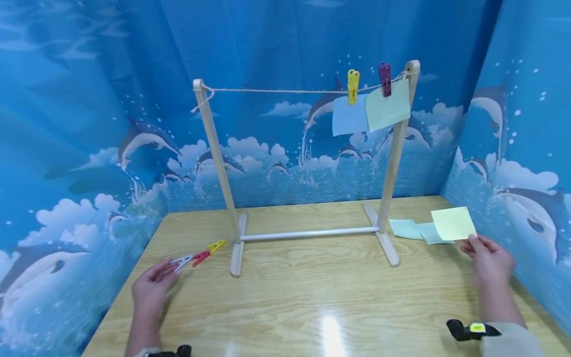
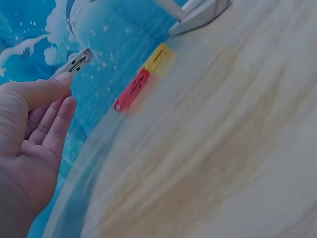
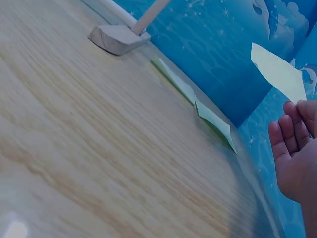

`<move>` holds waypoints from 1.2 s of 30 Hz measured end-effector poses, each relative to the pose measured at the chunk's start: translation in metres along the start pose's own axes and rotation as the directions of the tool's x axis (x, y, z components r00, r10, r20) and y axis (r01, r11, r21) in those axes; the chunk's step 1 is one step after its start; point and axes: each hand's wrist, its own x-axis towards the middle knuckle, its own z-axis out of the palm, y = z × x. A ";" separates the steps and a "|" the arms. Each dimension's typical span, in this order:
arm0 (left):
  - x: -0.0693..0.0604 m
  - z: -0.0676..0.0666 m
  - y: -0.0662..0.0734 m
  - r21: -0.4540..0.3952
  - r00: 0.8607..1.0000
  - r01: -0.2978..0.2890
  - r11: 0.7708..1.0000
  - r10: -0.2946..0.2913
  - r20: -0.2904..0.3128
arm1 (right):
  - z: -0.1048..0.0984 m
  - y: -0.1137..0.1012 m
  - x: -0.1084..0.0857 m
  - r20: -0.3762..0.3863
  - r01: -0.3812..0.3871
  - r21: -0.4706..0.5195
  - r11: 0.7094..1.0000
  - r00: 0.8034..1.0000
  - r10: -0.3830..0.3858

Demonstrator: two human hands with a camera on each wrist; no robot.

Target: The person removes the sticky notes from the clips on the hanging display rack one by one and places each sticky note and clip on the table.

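My left hand point(image 1: 153, 287) pinches a white clothespin point(image 1: 182, 261) between thumb and fingers; the left wrist view shows the white clothespin point(image 2: 78, 63) raised off the table. Just beyond lie a red clothespin point(image 1: 200, 258) and a yellow clothespin point(image 1: 216, 246). At the right, my right hand point(image 1: 490, 260) pinches a pale yellow paper point(image 1: 454, 223) by its lower corner, and the right wrist view shows this paper point(image 3: 280, 74) too. Behind it, two pale green-blue papers point(image 1: 406, 228) lie on the table.
A wooden stand point(image 1: 216, 153) carries a string point(image 1: 276, 91). Near its right end a yellow clothespin point(image 1: 353, 87) holds a blue paper point(image 1: 349, 116) and a purple clothespin point(image 1: 385, 79) holds a pale green paper point(image 1: 389, 106). A dolphin-print curtain point(image 1: 276, 44) surrounds the table point(image 1: 285, 297).
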 end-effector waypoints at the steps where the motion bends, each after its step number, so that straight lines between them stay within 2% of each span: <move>1: 0.001 -0.003 -0.001 0.014 1.000 0.000 1.000 0.000 0.001 | -0.002 0.000 0.002 0.007 -0.003 -0.012 1.000 1.000 0.003; 7: 0.009 -0.020 -0.013 0.075 1.000 -0.008 0.997 0.007 0.004 | -0.014 -0.003 0.012 0.024 -0.027 -0.093 0.995 0.999 0.029; 13: 0.011 -0.030 -0.020 0.204 1.000 0.001 0.979 0.004 -0.027 | -0.022 -0.002 0.023 -0.035 -0.055 -0.192 0.980 0.998 0.049; 18: 0.014 -0.031 -0.023 0.328 0.999 0.003 0.945 0.011 -0.041 | -0.025 0.000 0.029 -0.082 -0.078 -0.252 0.965 0.995 0.059; 24: 0.016 -0.031 -0.022 0.516 1.000 0.001 0.857 0.004 -0.007 | -0.027 0.003 0.035 -0.142 -0.102 -0.296 0.950 0.988 0.062; 25: 0.017 -0.031 -0.022 0.530 1.000 -0.005 0.848 0.005 0.001 | -0.028 0.003 0.036 -0.148 -0.101 -0.302 0.948 0.987 0.058; 27: 0.017 -0.031 -0.021 0.541 1.000 -0.020 0.841 0.015 0.014 | -0.030 0.004 0.039 -0.151 -0.100 -0.320 0.942 0.987 0.054; 31: 0.018 -0.029 -0.021 0.527 1.000 -0.030 0.850 0.024 0.018 | -0.035 0.003 0.044 -0.142 -0.108 -0.335 0.936 0.988 0.063; 36: 0.019 -0.029 -0.021 0.577 1.000 -0.015 0.816 0.005 0.020 | -0.036 0.002 0.049 -0.164 -0.146 -0.396 0.907 0.983 0.086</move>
